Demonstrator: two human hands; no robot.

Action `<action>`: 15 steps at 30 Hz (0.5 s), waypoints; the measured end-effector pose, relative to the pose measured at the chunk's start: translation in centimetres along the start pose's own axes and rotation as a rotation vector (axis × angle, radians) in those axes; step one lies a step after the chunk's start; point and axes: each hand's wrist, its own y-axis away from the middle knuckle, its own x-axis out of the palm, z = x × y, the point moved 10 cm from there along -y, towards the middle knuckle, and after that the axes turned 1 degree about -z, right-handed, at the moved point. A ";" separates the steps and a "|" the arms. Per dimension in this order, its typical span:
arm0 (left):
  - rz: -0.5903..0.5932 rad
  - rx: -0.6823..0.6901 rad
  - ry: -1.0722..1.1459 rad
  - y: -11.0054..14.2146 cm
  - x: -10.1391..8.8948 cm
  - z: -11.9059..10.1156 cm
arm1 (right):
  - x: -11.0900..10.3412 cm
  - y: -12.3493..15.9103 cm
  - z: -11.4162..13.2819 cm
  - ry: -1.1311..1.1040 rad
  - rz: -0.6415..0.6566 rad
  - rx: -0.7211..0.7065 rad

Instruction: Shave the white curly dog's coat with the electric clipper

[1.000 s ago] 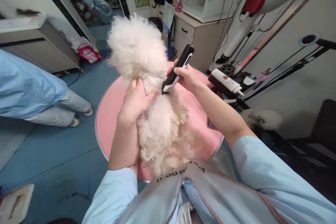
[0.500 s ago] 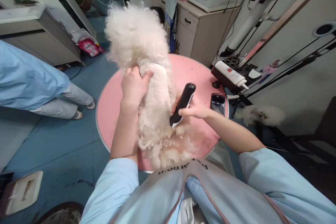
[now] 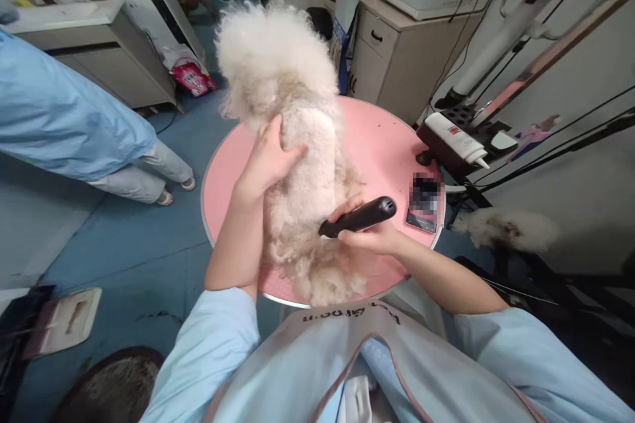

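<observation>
A fluffy white dog [image 3: 310,158] is on a round pink table [image 3: 380,155], facing away, its back clipped short and its head bushy. My left hand [image 3: 270,162] holds its left side below the neck, thumb across the back and fingers partly hidden by fur. My right hand [image 3: 374,239] is closed around a black hair clipper [image 3: 371,214]. The clipper's head touches the fur low on the right of the back, by the rump. Loose cut fur [image 3: 335,284] lies at the table's near edge.
A phone [image 3: 421,219] lies at the table's right edge, beside a dark holder with a white bottle [image 3: 454,135]. A person in blue [image 3: 74,112] stands at left. Another white dog [image 3: 510,228] is low at right. Cabinets [image 3: 377,39] stand behind.
My right hand has tipped the clipper from steep to nearly level, its rear end swinging right and down. My left thumb has moved slightly across the back. The view has shifted.
</observation>
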 end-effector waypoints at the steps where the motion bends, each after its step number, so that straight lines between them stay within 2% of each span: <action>1: 0.072 0.031 0.012 0.8 0.5 0.0 | -0.8 -0.4 0.6 0.019 -0.064 -0.039; 3: 0.135 0.051 0.034 2.2 1.3 0.3 | -2.6 -1.3 1.5 0.040 -0.226 -0.097; 5: 0.082 0.016 0.079 2.7 1.5 1.0 | -3.1 -2.2 1.8 0.030 -0.311 -0.114; 6: 0.033 -0.009 0.107 2.7 1.5 1.4 | -2.7 -2.5 1.8 0.024 -0.307 -0.121; 10: -0.117 -0.062 0.160 1.9 1.7 1.8 | 0.6 -1.3 1.7 0.077 -0.154 -0.160; 15: -0.181 -0.098 0.142 1.2 1.3 1.2 | 3.4 2.2 0.2 0.215 0.090 -0.084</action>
